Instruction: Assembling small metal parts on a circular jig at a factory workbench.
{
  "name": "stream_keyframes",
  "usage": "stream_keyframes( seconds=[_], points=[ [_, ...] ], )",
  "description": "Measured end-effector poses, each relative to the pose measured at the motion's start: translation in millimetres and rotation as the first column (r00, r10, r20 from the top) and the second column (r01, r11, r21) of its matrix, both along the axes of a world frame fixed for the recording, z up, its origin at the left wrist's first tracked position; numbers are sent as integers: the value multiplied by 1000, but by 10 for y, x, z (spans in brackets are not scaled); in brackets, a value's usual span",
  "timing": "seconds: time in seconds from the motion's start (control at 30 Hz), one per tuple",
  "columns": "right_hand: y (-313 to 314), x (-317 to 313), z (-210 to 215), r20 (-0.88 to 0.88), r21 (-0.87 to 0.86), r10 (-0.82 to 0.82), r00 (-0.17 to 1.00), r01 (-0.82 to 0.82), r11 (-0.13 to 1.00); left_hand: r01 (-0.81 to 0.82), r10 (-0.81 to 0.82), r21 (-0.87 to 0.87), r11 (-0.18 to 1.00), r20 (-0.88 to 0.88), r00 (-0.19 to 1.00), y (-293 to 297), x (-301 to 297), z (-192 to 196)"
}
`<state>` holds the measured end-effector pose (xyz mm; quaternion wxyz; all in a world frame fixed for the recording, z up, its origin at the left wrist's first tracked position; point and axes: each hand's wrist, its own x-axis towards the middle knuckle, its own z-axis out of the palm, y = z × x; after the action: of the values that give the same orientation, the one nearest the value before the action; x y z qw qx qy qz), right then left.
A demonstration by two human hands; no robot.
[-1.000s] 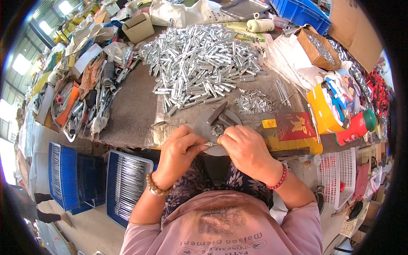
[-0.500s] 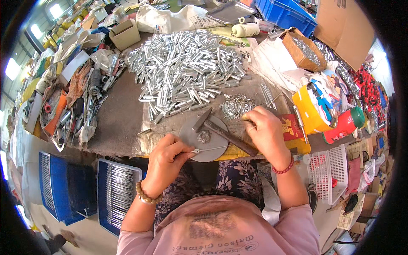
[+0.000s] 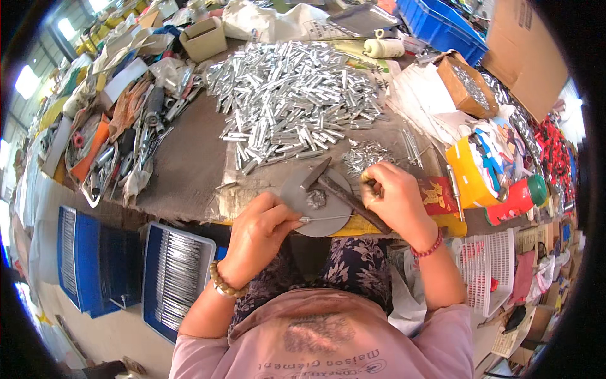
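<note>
Thin metal rod (image 3: 328, 218) lies pinched at its left end between the thumb and fingers of the left hand (image 3: 260, 228), at the near edge of the counter (image 3: 189, 155). From those fingers it runs right, over the near part of a round grey disc (image 3: 291, 201), its far-from-hand end reaching toward the handle of a hammer (image 3: 351, 201). The hammer's head sits on the far part of the disc, and its handle slants near and right. The right hand (image 3: 403, 199) is apart from the rod, to its right and farther off, fingers curled together just near a small pile of pins (image 3: 367, 153); whether they grasp anything I cannot tell. Beyond, a large heap of silvery tubes (image 3: 297, 104) covers the far middle.
</note>
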<state>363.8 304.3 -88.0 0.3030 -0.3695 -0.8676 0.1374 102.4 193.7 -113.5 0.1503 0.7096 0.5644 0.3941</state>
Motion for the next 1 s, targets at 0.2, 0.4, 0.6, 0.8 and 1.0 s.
stream_keyframes(
  seconds=[0.2,0.4,0.6,0.8,1.0],
  points=[
    [-421,-387,-60,-333,-321,117,936,-229,919,-8,8,-12,1000,-37,999,-16,-16,-49],
    [-428,-541,-194,-161,-13,201,966,-206,978,3,-2,29,1000,-24,1000,-28,-15,-22],
    [-407,-561,-217,-167,-25,206,964,-213,977,0,0,45,999,-15,1000,-34,-6,-4],
    [-401,-564,-243,-168,-14,211,963,-216,976,2,-1,37,999,-10,1000,-29,-11,-23],
    [-423,-572,-265,-178,-5,195,964,-199,980,-3,4,26,1000,-32,999,-35,-13,-12]
  ],
)
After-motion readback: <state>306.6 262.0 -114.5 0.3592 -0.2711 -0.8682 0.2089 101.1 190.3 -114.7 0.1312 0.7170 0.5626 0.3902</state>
